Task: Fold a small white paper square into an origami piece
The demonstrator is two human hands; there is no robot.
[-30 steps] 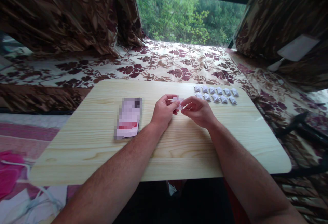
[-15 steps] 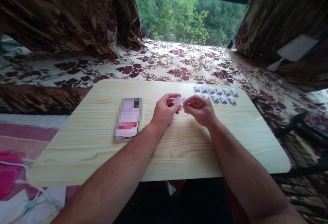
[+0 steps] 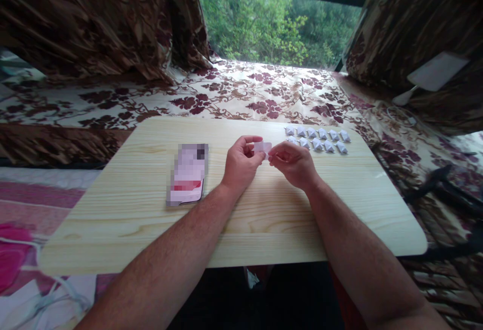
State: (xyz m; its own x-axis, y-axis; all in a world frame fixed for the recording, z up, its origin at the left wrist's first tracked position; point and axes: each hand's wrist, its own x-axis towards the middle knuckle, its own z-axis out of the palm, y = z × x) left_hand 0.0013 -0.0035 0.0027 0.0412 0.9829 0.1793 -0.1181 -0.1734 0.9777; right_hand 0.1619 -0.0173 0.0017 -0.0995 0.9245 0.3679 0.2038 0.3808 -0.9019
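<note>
A small piece of folded white paper [image 3: 263, 147] is held over the far middle of the wooden table [image 3: 271, 219]. My left hand [image 3: 241, 161] pinches its left and lower side between thumb and fingers. At the paper's right edge, the closed thumb and fingertips of my right hand [image 3: 293, 163] grip it. Just beyond my right hand lie several small folded white paper pieces [image 3: 317, 144] with raised points, set out in two rows. My right hand partly covers the nearer row's left end.
A phone [image 3: 188, 174], mostly blurred out, lies left of my hands. Past the table's far edge spreads a floral cloth [image 3: 264, 88] below a window with curtains. A white lamp [image 3: 433, 73] stands at the right. White cables [image 3: 64, 284] lie at lower left.
The held paper looks flatter and squarer now, where it showed a pointed, uneven outline before. My right fingertips have shifted slightly left and down along its edge. My left hand has barely moved.
</note>
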